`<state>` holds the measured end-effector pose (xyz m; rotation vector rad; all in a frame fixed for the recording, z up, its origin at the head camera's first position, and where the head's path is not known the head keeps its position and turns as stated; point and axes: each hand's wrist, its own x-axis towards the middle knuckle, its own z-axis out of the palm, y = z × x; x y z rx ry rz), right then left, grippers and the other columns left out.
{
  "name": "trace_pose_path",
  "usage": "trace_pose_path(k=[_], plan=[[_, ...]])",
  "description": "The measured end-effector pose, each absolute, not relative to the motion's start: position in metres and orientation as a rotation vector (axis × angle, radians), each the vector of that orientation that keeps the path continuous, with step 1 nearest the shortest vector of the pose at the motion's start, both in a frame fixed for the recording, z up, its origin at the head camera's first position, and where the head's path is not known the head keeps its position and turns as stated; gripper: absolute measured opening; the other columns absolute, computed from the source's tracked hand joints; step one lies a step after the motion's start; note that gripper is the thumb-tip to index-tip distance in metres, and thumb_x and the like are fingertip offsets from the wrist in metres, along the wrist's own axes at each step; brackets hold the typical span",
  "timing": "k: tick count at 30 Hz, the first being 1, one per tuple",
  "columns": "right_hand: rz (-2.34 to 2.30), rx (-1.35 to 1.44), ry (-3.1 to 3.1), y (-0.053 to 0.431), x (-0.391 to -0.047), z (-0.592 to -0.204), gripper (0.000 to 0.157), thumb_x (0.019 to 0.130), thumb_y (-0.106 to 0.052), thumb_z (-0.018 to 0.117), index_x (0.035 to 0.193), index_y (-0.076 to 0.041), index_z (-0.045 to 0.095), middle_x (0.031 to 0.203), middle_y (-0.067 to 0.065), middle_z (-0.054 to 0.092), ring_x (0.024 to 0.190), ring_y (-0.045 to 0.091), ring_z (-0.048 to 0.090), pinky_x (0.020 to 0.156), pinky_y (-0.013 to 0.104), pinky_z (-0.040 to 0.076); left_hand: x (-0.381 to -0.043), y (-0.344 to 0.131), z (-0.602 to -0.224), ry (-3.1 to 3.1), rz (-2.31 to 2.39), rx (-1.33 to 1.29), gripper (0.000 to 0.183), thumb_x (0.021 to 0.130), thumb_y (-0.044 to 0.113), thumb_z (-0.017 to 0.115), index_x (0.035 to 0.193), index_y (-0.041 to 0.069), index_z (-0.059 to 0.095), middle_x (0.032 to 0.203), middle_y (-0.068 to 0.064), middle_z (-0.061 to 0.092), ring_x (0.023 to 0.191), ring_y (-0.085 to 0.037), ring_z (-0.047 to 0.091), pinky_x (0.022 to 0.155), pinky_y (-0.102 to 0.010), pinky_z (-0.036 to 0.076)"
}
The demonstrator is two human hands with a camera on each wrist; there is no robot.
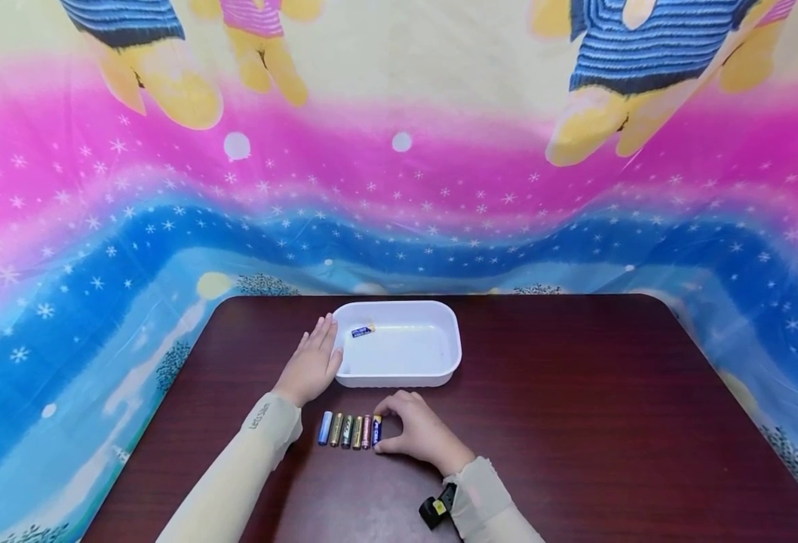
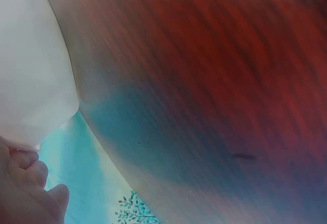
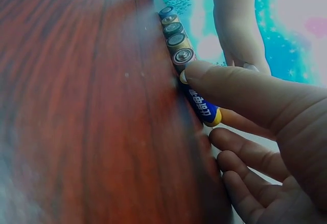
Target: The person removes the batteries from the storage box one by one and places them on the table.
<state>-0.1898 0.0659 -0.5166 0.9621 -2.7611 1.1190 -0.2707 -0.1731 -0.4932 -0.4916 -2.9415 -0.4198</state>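
Observation:
My right hand (image 1: pixel 421 428) pinches a blue and yellow battery (image 1: pixel 376 431) between thumb and fingers, at the right end of a row on the table. In the right wrist view the thumb presses one end of this battery (image 3: pixel 200 104), which lies low at the tabletop. Several other batteries (image 1: pixel 346 431), in light blue, gold, dark and reddish casings, lie side by side to its left. With fingers straight, my left hand (image 1: pixel 309 363) rests against the left rim of a white plastic tray (image 1: pixel 399 381). Inside the tray lies one blue battery (image 1: pixel 362 331) near the back left.
The dark reddish-brown table (image 1: pixel 596 422) extends widely to the right. Behind and around it hangs a colourful printed cloth (image 1: pixel 440 188). A black strap with a small device (image 1: pixel 437 509) is on the right wrist.

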Motion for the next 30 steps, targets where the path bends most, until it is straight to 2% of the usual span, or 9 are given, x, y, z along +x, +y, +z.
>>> trace_pose_path(k=[5, 12, 21, 30], plan=[[1.113, 0.967, -2.750, 0.0661, -0.1897, -0.5164, 0.046, 0.062, -0.031, 0.086, 0.101, -0.016, 0.065, 0.095, -0.004, 0.060, 0.091, 0.009, 0.048, 0.084, 0.027, 0.042, -0.2703, -0.1727, -0.4928, -2.947, -0.426, -0.486, 0.058, 0.101, 0.035, 0.029, 0.149, 0.004, 0.019, 0.157, -0.008, 0.012, 0.143, -0.022, 0.007, 0.114, -0.046, 0.013], [1.108, 0.959, -2.768, 0.0667, -0.1899, -0.5160, 0.048, 0.063, -0.034, 0.084, 0.104, -0.017, 0.065, 0.096, -0.006, 0.059, 0.093, 0.009, 0.048, 0.086, 0.027, 0.041, -0.2702, -0.1710, -0.4902, -2.913, -0.399, -0.500, 0.058, 0.101, 0.033, 0.033, 0.148, 0.000, 0.022, 0.155, -0.013, 0.019, 0.142, -0.026, 0.014, 0.111, -0.050, 0.020], [1.114, 0.976, -2.760, 0.0671, -0.1910, -0.5149, 0.047, 0.065, -0.033, 0.083, 0.105, -0.017, 0.065, 0.097, -0.005, 0.061, 0.092, 0.009, 0.049, 0.085, 0.027, 0.042, -0.2704, -0.1719, -0.4910, -2.916, -0.407, -0.501, 0.059, 0.101, 0.034, 0.032, 0.148, 0.000, 0.022, 0.155, -0.013, 0.017, 0.143, -0.026, 0.012, 0.112, -0.051, 0.018], [1.153, 0.979, -2.738, 0.0687, -0.1915, -0.5109, 0.035, 0.073, -0.030, 0.079, 0.102, -0.015, 0.065, 0.094, -0.004, 0.060, 0.089, 0.010, 0.054, 0.082, 0.026, 0.045, -0.2702, -0.1722, -0.4906, -2.922, -0.414, -0.502, 0.059, 0.101, 0.035, 0.030, 0.148, 0.000, 0.021, 0.155, -0.012, 0.015, 0.143, -0.027, 0.012, 0.112, -0.050, 0.017]])
